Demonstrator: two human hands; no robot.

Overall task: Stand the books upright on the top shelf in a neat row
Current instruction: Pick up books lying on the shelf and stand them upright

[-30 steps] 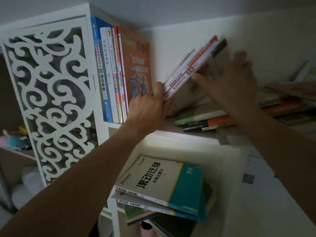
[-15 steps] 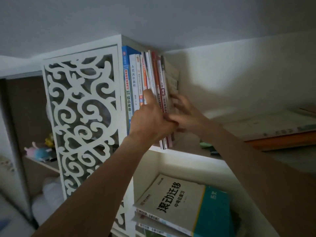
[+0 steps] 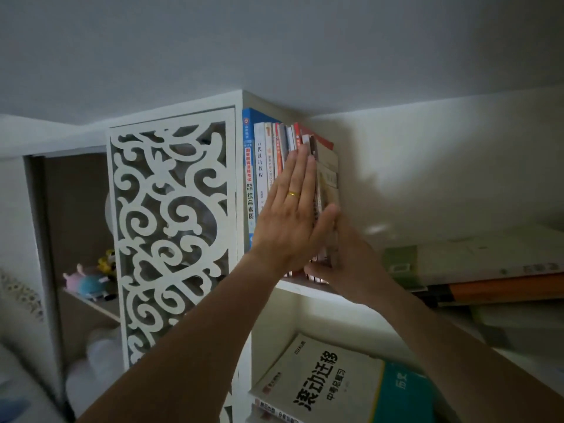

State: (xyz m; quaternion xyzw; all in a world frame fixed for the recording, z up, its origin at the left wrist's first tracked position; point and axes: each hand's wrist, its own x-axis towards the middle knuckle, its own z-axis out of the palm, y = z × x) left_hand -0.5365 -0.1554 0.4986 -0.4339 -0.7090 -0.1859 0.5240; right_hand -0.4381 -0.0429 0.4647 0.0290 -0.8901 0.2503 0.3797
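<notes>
The slanted books seen a second ago are now stood upright in the row [image 3: 287, 178] at the top shelf's [image 3: 305, 287] nine-o'clock end. The left hand [image 3: 290, 218] is pressed flat, fingers straight, against the spines; the right hand [image 3: 345, 264] braces the row's end, its fingers hidden. A flat stack [image 3: 488, 270] at three o'clock is left unstood.

Left hand [image 3: 290, 221] flattened on upright books [image 3: 274, 166], previously gripping

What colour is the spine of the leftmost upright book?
Blue, with white and red lettering: the leftmost book, in the head view.
</notes>
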